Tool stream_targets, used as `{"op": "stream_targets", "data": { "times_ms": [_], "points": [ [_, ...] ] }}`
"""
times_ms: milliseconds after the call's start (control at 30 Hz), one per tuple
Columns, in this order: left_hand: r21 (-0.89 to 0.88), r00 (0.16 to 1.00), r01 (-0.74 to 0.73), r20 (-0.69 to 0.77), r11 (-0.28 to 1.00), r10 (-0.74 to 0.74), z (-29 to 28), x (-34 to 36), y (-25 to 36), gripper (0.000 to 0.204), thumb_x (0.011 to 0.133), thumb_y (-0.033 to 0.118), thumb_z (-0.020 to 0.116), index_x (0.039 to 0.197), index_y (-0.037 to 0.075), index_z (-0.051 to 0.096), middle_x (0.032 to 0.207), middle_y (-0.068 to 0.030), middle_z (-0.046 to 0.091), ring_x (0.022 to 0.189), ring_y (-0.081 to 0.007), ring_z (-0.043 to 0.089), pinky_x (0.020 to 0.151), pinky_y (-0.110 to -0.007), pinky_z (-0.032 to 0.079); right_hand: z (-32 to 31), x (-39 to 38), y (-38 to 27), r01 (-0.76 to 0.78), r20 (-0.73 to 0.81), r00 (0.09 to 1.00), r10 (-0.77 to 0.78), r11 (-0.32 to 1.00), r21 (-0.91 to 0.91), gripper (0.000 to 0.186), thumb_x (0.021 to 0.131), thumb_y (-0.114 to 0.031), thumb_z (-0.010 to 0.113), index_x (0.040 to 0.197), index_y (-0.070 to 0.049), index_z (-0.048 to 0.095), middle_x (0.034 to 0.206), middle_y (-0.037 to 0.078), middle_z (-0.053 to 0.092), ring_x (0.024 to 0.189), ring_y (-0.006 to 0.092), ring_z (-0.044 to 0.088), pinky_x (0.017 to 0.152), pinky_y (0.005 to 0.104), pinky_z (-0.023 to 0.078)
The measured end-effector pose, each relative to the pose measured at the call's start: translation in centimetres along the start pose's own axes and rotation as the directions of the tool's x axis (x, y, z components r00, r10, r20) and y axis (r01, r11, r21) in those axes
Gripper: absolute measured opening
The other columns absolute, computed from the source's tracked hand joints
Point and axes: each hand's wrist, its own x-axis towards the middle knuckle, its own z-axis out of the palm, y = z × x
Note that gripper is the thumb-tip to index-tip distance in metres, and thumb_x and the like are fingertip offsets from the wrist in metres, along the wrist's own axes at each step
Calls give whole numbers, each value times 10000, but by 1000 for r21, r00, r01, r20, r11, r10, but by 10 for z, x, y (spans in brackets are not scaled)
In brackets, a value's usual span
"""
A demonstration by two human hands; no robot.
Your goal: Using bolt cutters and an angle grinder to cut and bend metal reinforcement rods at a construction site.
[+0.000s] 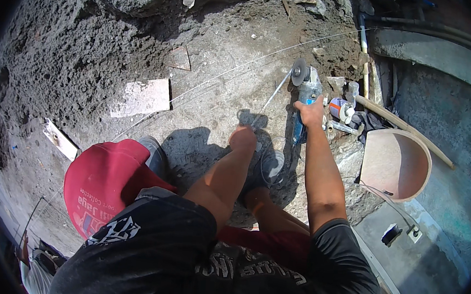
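My right hand (310,113) is wrapped around the body of a blue and grey angle grinder (310,92), whose round disc (298,72) stands upright on the far side. A thin pale rod (274,94) slants up from my left hand (243,138) to the left edge of the disc. That hand is closed in a fist around the rod's near end. At the disc, the rod's tip looks to be touching or very close; I cannot tell which. Whether the disc is spinning cannot be made out.
Dark sand (76,49) is heaped at the far left, with a pale board (141,98) at its foot. A thin wire (213,78) crosses the ground. To the right lie a half-round tub (399,161), a wooden pole (405,130) and a purple-and-white container (340,108). A cable reaches a wall socket (415,234).
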Motion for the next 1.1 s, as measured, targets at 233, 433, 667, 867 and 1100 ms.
{"op": "stream_targets", "data": {
  "times_ms": [233,433,667,867,1100],
  "points": [
    [113,990,-134,-33,985,139,-8,-9,13,291,953,218,444,1030,66,679,1070,-142,654,976,-344,662,826,-456,526,-8,9,0,7,-26,1000,-8,999,-31,809,599,-304,807,1204,71,422,1106,307,612,1051,416,611,923,423,478],
    [67,992,-117,-43,991,120,-12,-16,9,276,955,249,471,1006,98,695,1097,-140,632,1026,-335,640,863,-452,502,4,-11,10,-4,13,1000,5,998,-59,924,591,-348,829,1300,49,389,1148,310,607,1093,430,597,954,434,473],
    [-56,996,38,-73,998,-42,-1,-3,8,293,931,318,536,1045,82,666,1051,-199,675,1025,-347,654,896,-438,489,-2,-3,32,54,-92,995,-43,991,119,801,588,-310,815,1192,70,452,1103,269,617,1020,386,616,912,418,471],
    [-170,992,127,-6,977,-130,-12,-9,11,386,906,396,559,1040,46,649,1029,-226,689,1021,-382,651,904,-441,481,-11,0,20,83,-7,997,-82,995,56,861,590,-329,808,1244,78,424,1139,298,609,1071,406,607,939,420,474],
    [-107,996,79,-26,991,-82,15,13,-13,403,918,394,510,1046,38,649,1039,-229,685,1036,-377,649,921,-441,475,-5,-1,7,68,23,998,-67,996,-55,892,598,-343,801,1276,68,393,1129,310,608,1073,423,602,937,433,474]
  ]
}}
